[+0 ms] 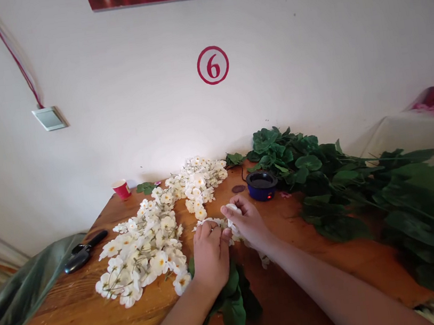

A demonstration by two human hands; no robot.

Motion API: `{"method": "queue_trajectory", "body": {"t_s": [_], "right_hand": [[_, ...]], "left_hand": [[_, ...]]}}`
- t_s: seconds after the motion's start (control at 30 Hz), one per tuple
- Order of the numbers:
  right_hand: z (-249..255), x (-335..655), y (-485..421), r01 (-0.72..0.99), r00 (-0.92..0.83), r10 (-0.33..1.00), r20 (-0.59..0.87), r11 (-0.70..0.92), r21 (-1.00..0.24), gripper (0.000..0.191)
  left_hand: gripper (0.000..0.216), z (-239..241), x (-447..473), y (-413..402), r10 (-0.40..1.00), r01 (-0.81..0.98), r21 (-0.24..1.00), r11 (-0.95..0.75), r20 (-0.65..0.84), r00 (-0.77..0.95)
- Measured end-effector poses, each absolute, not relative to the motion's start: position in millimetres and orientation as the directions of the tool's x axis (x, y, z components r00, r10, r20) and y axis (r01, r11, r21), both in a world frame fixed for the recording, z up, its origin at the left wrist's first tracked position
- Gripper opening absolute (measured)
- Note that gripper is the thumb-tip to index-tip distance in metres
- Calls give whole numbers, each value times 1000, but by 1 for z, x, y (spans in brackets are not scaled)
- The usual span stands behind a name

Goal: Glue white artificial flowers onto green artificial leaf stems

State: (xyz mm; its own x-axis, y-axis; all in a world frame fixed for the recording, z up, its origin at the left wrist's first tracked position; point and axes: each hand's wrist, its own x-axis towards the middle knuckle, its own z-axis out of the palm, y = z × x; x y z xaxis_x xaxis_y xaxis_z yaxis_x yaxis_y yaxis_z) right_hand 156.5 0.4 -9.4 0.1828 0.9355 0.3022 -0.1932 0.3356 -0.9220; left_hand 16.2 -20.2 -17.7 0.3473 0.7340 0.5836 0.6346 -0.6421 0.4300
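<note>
In the middle of the wooden table (80, 311), my right hand (252, 225) is closed, pinching a white artificial flower (232, 212) between thumb and fingers. Right beside it, my left hand (210, 252) is curled round an artificial flower stem, which is mostly hidden by the fingers. Broad green leaves (234, 313) hang from under my left hand toward me. More white blossoms show around and just beyond both hands. To the left lies a heap of white artificial flowers (147, 242) with yellow centres, and another cluster (199, 181) reaches back toward the wall.
A small blue pot (262, 189) with a dark top and a lit red light stands beyond my right hand. Green leaf stems (323, 169) cover the table's right side. A red paper cup (121, 189) and a black-handled tool (84, 251) are at left. The wall (143, 97) borders the back.
</note>
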Motion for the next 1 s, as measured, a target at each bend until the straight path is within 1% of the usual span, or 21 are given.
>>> {"method": "queue_trajectory", "body": {"t_s": [0.07, 0.13, 0.27, 0.37, 0.57, 0.63, 0.77, 0.9, 1.0], "right_hand": [[-11, 156, 0, -199, 210, 930, 302, 343, -918, 41], [-11, 155, -1, -207, 196, 937, 288, 327, -922, 41], [-9, 154, -3, -290, 92, 977, 195, 213, -933, 41], [-8, 154, -3, -345, 81, 989, 120, 141, -928, 41], [-10, 156, -1, -400, 92, 996, -12, 25, -916, 37], [-10, 158, 0, -423, 88, 996, -32, 9, -906, 36], [-11, 161, 2, -425, 80, 994, -72, -31, -905, 34], [-10, 162, 2, -440, 48, 995, -83, -54, -897, 34], [-7, 160, -1, -392, 48, 997, -63, -39, -919, 34]], "left_hand": [[30, -17, 16, -21, 738, 636, 432, -640, 576, 351], [31, -16, 16, -22, 744, 645, 427, -634, 566, 356], [32, -16, 17, -22, 753, 658, 419, -625, 547, 366], [33, -17, 18, -21, 756, 671, 403, -622, 531, 383], [26, -18, 19, -20, 758, 757, 280, -590, 515, 400], [28, -17, 19, -21, 753, 768, 251, -589, 515, 409], [33, -15, 19, -24, 728, 750, 234, -618, 529, 435], [25, -15, 19, -25, 721, 745, 222, -629, 525, 452], [19, -14, 19, -24, 748, 764, 243, -598, 510, 424]]}}
